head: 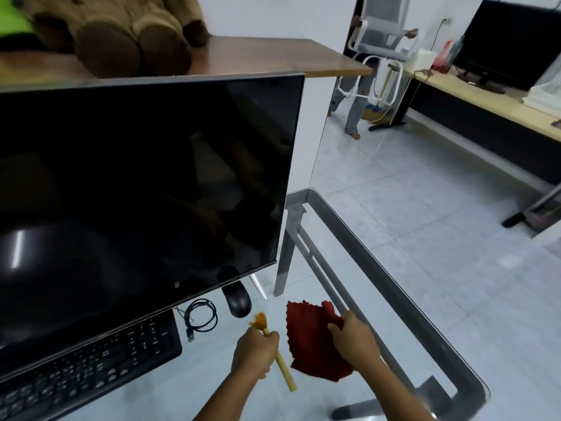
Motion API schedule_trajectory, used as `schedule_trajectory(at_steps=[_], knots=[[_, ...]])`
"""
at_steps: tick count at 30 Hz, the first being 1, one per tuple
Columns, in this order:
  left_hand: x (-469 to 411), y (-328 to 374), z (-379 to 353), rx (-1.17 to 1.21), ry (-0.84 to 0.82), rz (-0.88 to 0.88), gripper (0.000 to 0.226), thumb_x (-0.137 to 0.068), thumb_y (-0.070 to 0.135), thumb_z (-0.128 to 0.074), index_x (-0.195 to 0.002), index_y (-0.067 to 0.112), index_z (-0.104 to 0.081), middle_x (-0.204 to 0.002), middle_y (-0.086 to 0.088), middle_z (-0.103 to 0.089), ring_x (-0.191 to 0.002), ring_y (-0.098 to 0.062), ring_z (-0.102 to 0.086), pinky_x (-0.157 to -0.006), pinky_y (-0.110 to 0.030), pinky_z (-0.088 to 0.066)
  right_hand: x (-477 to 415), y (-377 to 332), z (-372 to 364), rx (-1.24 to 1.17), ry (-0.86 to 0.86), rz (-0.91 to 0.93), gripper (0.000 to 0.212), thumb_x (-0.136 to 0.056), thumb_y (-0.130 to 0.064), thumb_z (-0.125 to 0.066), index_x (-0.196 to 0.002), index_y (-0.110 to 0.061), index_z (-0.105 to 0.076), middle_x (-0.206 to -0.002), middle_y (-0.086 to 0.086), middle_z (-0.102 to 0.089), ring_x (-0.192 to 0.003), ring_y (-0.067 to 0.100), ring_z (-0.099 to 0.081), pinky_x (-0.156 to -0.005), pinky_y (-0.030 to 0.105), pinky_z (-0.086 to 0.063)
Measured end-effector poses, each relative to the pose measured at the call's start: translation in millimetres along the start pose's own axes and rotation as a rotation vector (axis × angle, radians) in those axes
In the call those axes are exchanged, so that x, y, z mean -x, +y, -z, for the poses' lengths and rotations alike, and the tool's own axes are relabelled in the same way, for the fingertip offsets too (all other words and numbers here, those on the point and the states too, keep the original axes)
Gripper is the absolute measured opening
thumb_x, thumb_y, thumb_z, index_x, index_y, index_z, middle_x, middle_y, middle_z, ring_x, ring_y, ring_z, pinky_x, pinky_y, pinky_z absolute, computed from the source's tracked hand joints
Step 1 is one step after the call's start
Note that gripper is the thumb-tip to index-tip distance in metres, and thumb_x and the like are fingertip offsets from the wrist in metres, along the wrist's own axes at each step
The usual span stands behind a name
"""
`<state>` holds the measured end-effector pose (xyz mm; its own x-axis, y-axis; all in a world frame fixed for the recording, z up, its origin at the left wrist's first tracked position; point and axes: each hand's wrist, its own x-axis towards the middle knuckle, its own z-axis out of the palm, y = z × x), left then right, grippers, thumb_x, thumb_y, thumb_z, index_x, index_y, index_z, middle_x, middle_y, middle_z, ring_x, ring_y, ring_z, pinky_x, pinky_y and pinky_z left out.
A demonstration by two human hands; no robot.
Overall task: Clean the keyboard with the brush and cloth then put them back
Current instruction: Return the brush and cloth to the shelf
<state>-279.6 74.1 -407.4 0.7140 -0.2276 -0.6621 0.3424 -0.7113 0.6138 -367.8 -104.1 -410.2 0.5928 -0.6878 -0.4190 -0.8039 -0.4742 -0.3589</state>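
Two tools are in my hands: I am clenching my left hand (255, 352) round the pale handle of the brush (285, 373), bristles pointing up and away from me, and I am pinching the near right edge of the red cloth (309, 335) with my right hand (355, 340). Most of the cloth is spreading out on the glass table (403, 296); whether it is lifting off I cannot tell. Both tools are sitting to the right of the keyboard (91, 366), well apart from its keys, which are running along the table's left side under the monitor (136, 192).

I am judging this as the taking-up step, since neither tool is touching the keys. Next I am needing to swing the brush left, tip the bristles down onto the key rows and sweep along them, keeping the cloth ready for the wipe.

Counting outward, I am seeing one brush, one cloth and one keyboard; one mouse (239, 302) and one coiled cable (200, 316) lying between the keyboard and the brush; one monitor before me and one second screen (513, 41) on the far desk.
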Motion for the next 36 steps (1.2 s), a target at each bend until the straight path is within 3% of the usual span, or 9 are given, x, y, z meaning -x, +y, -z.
schedule_trajectory(at_steps=[3,5,10,13,16,22,28,32,36], knots=[[0.8,-1.0,-0.3,0.009,-0.002,0.01,0.022,-0.09,0.029,-0.049,-0.088,0.009,-0.058,-0.073,-0.005,-0.064,-0.05,-0.015,-0.057,-0.045,-0.02,-0.045,10.8,7.1,-11.1,0.063,0.024,-0.131,0.045,-0.095,-0.045,-0.047,-0.129,-0.016,-0.038,-0.127,0.011,-0.053,-0.114,0.031,-0.056,-0.093,0.045,-0.049],[1.7,-1.1,-1.0,0.014,-0.007,0.02,0.022,-0.09,0.029,-0.05,-0.091,0.008,-0.059,-0.073,-0.006,-0.065,-0.049,-0.015,-0.056,-0.044,-0.019,-0.045,15.9,4.4,-16.7,-0.001,0.016,-0.154,0.046,-0.096,-0.041,-0.048,-0.129,-0.012,-0.035,-0.129,0.015,-0.05,-0.113,0.033,-0.057,-0.091,0.043,-0.049],[4.7,1.0,-1.8,0.039,-0.041,0.028,0.021,-0.09,0.027,-0.051,-0.094,0.007,-0.058,-0.078,-0.008,-0.064,-0.051,-0.016,-0.055,-0.045,-0.019,-0.044,10.4,-6.5,-11.5,-0.048,-0.069,-0.072,0.033,-0.096,-0.024,-0.054,-0.121,-0.006,-0.044,-0.116,0.011,-0.061,-0.105,0.025,-0.061,-0.082,0.029,-0.047],[6.9,5.5,3.1,0.063,-0.07,0.019,0.022,-0.091,0.026,-0.05,-0.096,0.007,-0.059,-0.077,-0.008,-0.065,-0.052,-0.017,-0.055,-0.047,-0.022,-0.047,3.0,-9.0,-0.2,-0.191,-0.096,-0.03,0.025,-0.093,-0.026,-0.058,-0.114,-0.011,-0.058,-0.103,0.004,-0.064,-0.093,0.019,-0.061,-0.079,0.03,-0.05],[13.9,25.3,13.0,0.14,-0.138,-0.01,0.02,-0.091,0.022,-0.049,-0.099,0.007,-0.059,-0.074,-0.007,-0.064,-0.051,-0.018,-0.055,-0.047,-0.023,-0.048,-0.9,-21.9,32.0,-0.366,-0.03,0.024,0.016,-0.091,-0.025,-0.061,-0.102,-0.014,-0.062,-0.09,0.006,-0.066,-0.076,0.016,-0.062,-0.063,0.027,-0.049],[42.7,122.0,32.4,0.227,-0.214,-0.205,0.022,-0.092,0.023,-0.049,-0.102,0.007,-0.061,-0.071,-0.006,-0.061,-0.048,-0.016,-0.056,-0.044,-0.024,-0.048,-10.1,-65.9,147.6,-0.515,0.188,0.182,0.008,-0.091,-0.02,-0.062,-0.094,-0.012,-0.06,-0.079,0.012,-0.064,-0.057,0.021,-0.059,-0.041,0.021,-0.042],[95.2,260.4,62.1,0.26,-0.228,-0.45,0.025,-0.095,0.021,-0.048,-0.106,0.0,-0.058,-0.066,-0.01,-0.061,-0.041,-0.016,-0.059,-0.045,-0.026,-0.055,-24.3,-135.7,282.1,-0.573,0.361,0.369,0.02,-0.091,-0.021,-0.063,-0.106,-0.008,-0.061,-0.087,0.021,-0.066,-0.062,0.031,-0.065,-0.043,0.031,-0.051],[127.1,334.7,98.3,0.296,-0.19,-0.599,0.016,-0.095,0.012,-0.045,-0.1,-0.001,-0.053,-0.066,-0.013,-0.059,-0.032,-0.013,-0.054,-0.037,-0.021,-0.048,-26.7,-190.8,351.9,-0.536,0.433,0.52,0.02,-0.094,-0.021,-0.059,-0.104,-0.003,-0.059,-0.077,0.014,-0.062,-0.053,0.02,-0.059,-0.03,0.015,-0.038],[142.6,382.3,147.4,0.276,-0.061,-0.708,0.019,-0.095,0.01,-0.044,-0.085,-0.002,-0.055,-0.057,-0.013,-0.056,-0.031,-0.013,-0.052,-0.038,-0.021,-0.048,-23.7,-243.8,400.3,-0.575,0.436,0.627,0.017,-0.094,-0.021,-0.06,-0.105,-0.008,-0.055,-0.077,0.008,-0.057,-0.057,0.019,-0.058,-0.028,0.013,-0.037]])
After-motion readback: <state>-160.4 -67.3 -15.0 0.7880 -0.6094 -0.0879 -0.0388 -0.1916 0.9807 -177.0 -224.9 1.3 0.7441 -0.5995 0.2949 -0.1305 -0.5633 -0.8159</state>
